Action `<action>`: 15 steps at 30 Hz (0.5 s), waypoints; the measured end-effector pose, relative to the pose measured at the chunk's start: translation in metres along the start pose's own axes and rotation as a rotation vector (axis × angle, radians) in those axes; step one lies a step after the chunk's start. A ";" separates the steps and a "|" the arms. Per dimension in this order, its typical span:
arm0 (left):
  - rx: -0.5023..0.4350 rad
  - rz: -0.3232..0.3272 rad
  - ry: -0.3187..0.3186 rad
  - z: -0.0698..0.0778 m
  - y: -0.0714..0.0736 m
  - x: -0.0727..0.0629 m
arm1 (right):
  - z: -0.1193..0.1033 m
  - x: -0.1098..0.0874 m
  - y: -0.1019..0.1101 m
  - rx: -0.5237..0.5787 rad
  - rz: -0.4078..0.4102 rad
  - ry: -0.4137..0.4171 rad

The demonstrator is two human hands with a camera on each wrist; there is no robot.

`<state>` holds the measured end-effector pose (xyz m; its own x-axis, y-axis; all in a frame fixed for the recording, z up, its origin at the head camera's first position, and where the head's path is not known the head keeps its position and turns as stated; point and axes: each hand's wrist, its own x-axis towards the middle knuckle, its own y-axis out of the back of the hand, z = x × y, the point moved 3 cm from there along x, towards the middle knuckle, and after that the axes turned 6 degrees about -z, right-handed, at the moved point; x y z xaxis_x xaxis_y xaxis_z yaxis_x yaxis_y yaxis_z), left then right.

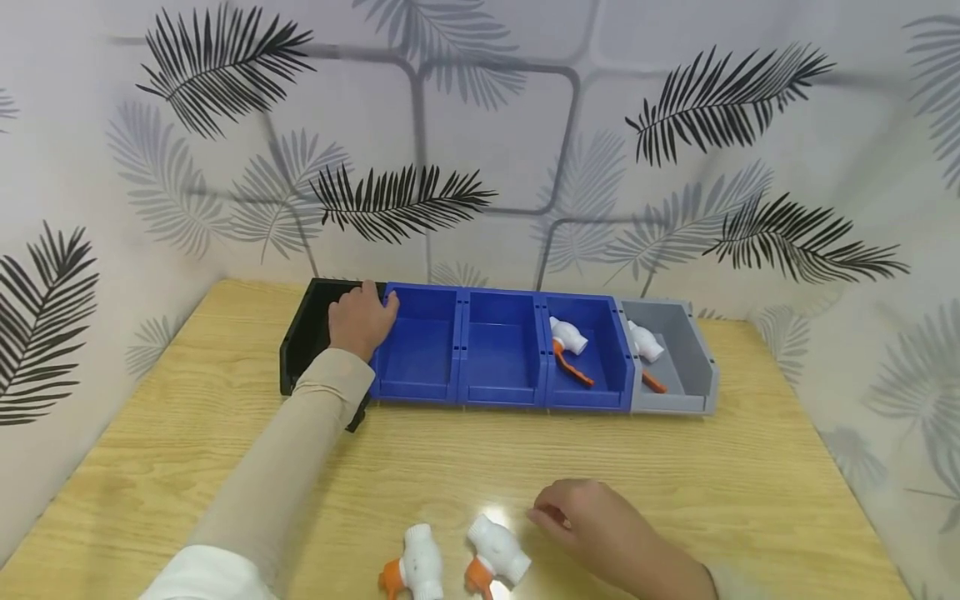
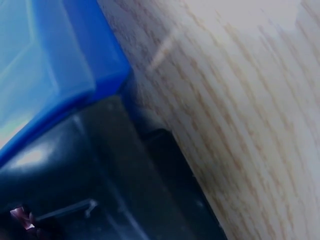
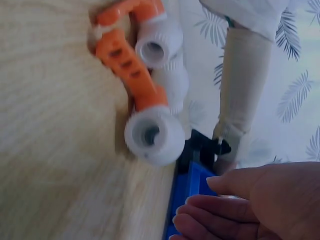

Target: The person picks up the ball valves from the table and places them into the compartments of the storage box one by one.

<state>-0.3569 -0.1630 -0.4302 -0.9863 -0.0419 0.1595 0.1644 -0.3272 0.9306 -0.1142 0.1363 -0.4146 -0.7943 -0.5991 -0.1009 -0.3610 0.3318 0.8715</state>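
At the left end of the bin row, my left hand (image 1: 362, 321) grips the right wall of the black bin (image 1: 303, 354), its thumb on the side of the neighbouring blue bin (image 1: 416, 350). The left wrist view shows the black bin (image 2: 85, 165) close up against blue plastic; its fingers are hidden there. My right hand (image 1: 600, 533) hovers near the table's front with loosely bent fingers, holding nothing. Just left of it lie two white plastic ball valves, one nearer (image 1: 498, 550) and one farther left (image 1: 422, 562), both with orange handles.
Two more blue bins continue the row, the right one (image 1: 600, 367) holding a white valve (image 1: 568, 336) with an orange handle. A grey bin (image 1: 682, 358) at the right end holds another valve (image 1: 645, 342). Behind the wooden table (image 1: 487, 458) hangs a leaf-patterned cloth (image 1: 495, 125).
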 end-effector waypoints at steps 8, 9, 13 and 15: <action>-0.007 -0.001 0.007 0.002 0.001 -0.001 | -0.016 -0.005 -0.018 0.106 -0.185 -0.003; -0.007 -0.001 0.008 0.002 0.001 0.000 | -0.017 -0.005 -0.020 0.097 -0.187 -0.001; -0.005 0.001 0.007 0.001 -0.001 0.000 | -0.019 -0.006 -0.025 0.054 -0.173 -0.021; -0.003 0.005 0.006 0.000 -0.002 0.000 | -0.020 -0.007 -0.027 0.035 -0.146 -0.017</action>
<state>-0.3576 -0.1624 -0.4324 -0.9855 -0.0497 0.1625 0.1697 -0.3300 0.9286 -0.0893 0.1172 -0.4280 -0.7401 -0.6305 -0.2341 -0.4900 0.2671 0.8298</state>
